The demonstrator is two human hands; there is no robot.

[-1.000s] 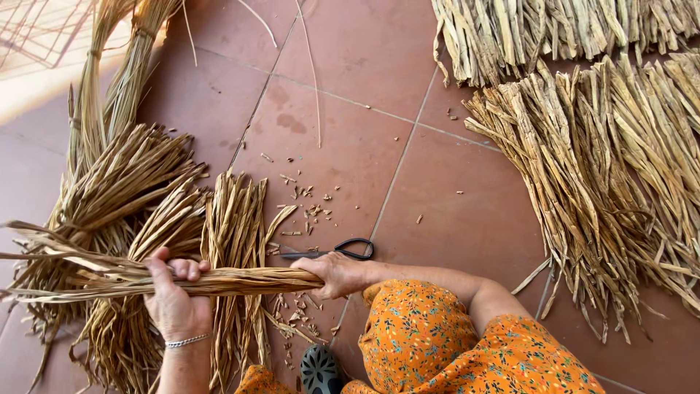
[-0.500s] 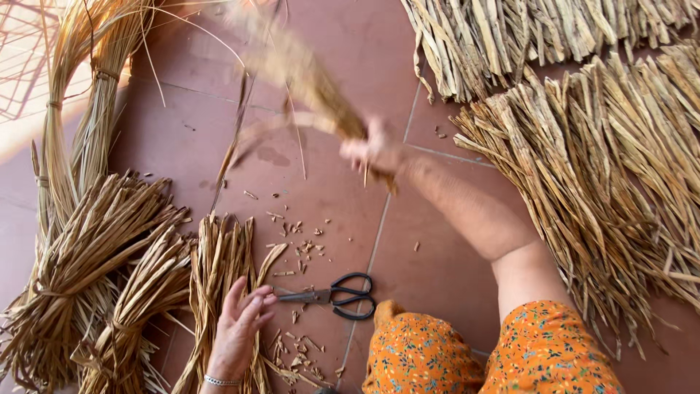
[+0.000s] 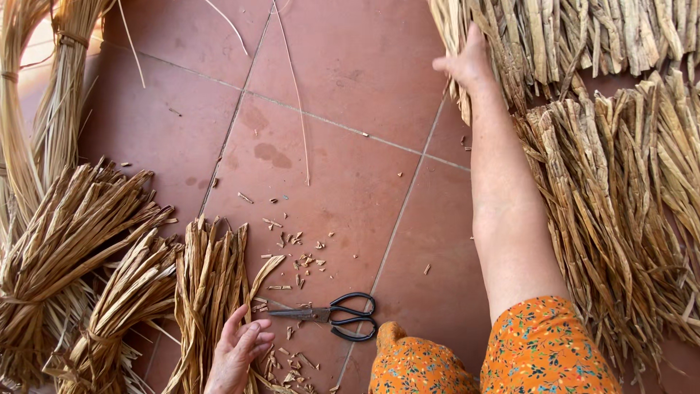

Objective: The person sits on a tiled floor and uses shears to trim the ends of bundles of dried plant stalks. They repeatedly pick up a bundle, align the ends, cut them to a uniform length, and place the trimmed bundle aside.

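Observation:
My right hand (image 3: 467, 62) reaches far forward and lies flat against the left edge of a pile of dried straw strips (image 3: 554, 44) at the top right, fingers apart. My left hand (image 3: 239, 352) rests with spread fingers on a short cut bundle of straw (image 3: 210, 292) at the bottom left. Black-handled scissors (image 3: 332, 316) lie on the red floor tiles (image 3: 350, 95) just right of that hand, blades pointing left. Small straw cuttings (image 3: 299, 255) are scattered above the scissors.
Tied straw bundles (image 3: 69, 241) fan out at the left, with long stalks (image 3: 44, 80) curving up behind them. A second wide layer of straw strips (image 3: 627, 211) covers the floor at the right. An orange flowered sleeve (image 3: 547, 350) shows at the bottom.
My right hand carried a straw bundle up and to the right and set it on the far pile, where it now lies flat. The left hand stayed on the short bundle.

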